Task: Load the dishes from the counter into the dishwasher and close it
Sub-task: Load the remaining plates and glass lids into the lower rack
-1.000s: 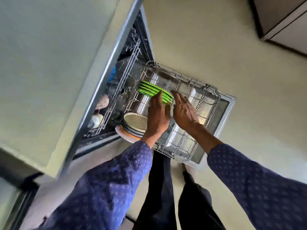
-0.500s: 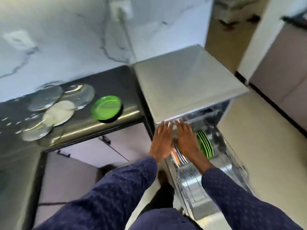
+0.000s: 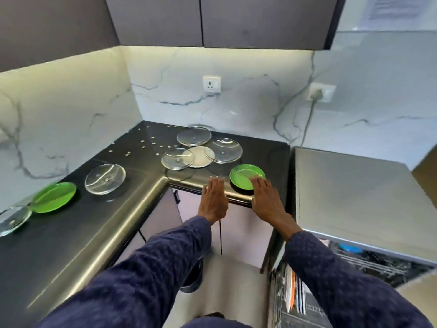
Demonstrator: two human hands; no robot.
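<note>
I see the dark L-shaped counter (image 3: 78,233) filling the left and far middle of the scene, with a steel-coloured front edge. To its right stands the dishwasher (image 3: 350,197), its flat grey top beside the counter's right end and its opening below at the near right, where the lower rack (image 3: 295,297) already carries upright plates with white, orange and dark edges.

Both my arms, in dark blue patterned sleeves, reach forward over the counter's front edge. My left hand (image 3: 214,200) is flat and spread wide, palm down, holding nothing, its fingertips at the steel edge just left of a green plate (image 3: 246,177). My right hand (image 3: 268,200) is likewise wide and empty, its fingertips over the near right rim of that plate; I cannot tell whether they touch it.

On the counter's left leg lies a second green plate (image 3: 54,197), with a clear glass plate (image 3: 105,178) just to its right and another glass plate (image 3: 14,220) at the far left edge, overlapping the green one. Farther back sits a cluster: three glass plates (image 3: 194,136) around a white plate (image 3: 199,157), partly overlapping it.

Small pale crumbs (image 3: 151,144) are scattered on the counter's far corner. Two wall sockets (image 3: 211,84) sit on the marble backsplash, the right one with a cord plugged in.
</note>
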